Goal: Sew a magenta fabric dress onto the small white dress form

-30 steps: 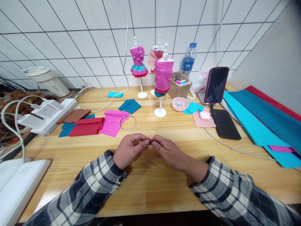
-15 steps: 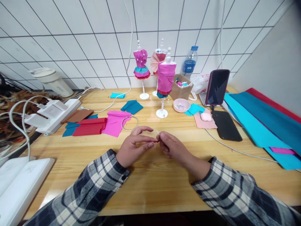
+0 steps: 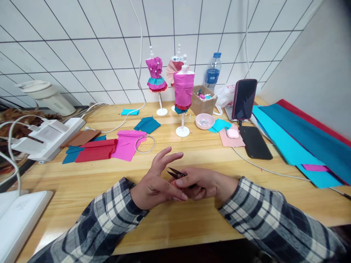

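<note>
My right hand (image 3: 204,183) is closed around a pair of small thread snips (image 3: 177,173). Their two dark pointed blades stick out past the fingers toward the left, slightly apart. My left hand (image 3: 157,182) meets it above the table's front part, thumb and a finger pinched together just below the blades, other fingers raised and spread. A bit of orange-red shows between the hands; what the left fingertips hold is hidden. Behind them stands a small white dress form (image 3: 184,89) wrapped in pink crepe paper over a red and teal frill.
Two more dressed forms, one in a pink ruffled dress (image 3: 155,75), stand by the tiled wall. Crepe paper pieces (image 3: 95,150) and a ring (image 3: 145,144) lie left. A bead bowl (image 3: 205,121), cardboard box (image 3: 203,102), bottle (image 3: 213,71) and phones (image 3: 256,142) stand or lie right.
Both hands have come lower and closer together. Dark snips blades now show in my right hand, where a thin pale tip showed before. The view has shifted slightly right.
</note>
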The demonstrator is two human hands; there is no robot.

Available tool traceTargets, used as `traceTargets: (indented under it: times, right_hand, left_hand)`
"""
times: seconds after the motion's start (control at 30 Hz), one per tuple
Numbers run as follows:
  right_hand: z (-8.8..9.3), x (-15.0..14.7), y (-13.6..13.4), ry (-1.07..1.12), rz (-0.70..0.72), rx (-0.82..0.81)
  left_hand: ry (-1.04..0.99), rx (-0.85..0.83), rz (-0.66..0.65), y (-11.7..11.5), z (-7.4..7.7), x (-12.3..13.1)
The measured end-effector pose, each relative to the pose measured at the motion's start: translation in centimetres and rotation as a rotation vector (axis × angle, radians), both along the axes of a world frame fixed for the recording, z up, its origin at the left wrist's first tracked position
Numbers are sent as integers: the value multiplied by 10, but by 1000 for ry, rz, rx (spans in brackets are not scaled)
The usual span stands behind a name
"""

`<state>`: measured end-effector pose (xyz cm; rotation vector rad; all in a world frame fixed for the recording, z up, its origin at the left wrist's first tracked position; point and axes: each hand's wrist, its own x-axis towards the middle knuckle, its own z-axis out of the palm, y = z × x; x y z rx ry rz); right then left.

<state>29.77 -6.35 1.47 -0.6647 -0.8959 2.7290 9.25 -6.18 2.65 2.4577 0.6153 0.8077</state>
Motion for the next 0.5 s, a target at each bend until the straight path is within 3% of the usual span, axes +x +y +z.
traceTargets:
  times: [0.2, 0.27, 0.4, 0.5]
  right_hand:
    - [3, 9, 2, -75, -117, 108]
    - [1, 9, 4, -167, -275, 209]
    - [-8, 0, 5, -403, -664, 488]
    - [-13, -9, 2, -489, -726, 586]
  left_hand:
    - [-26, -135, -70, 0, 4, 0]
    - [-102, -253, -62, 4, 2, 0]
    - [-131, -367, 159, 12, -1, 2]
    - [51, -268, 323, 12, -2, 8]
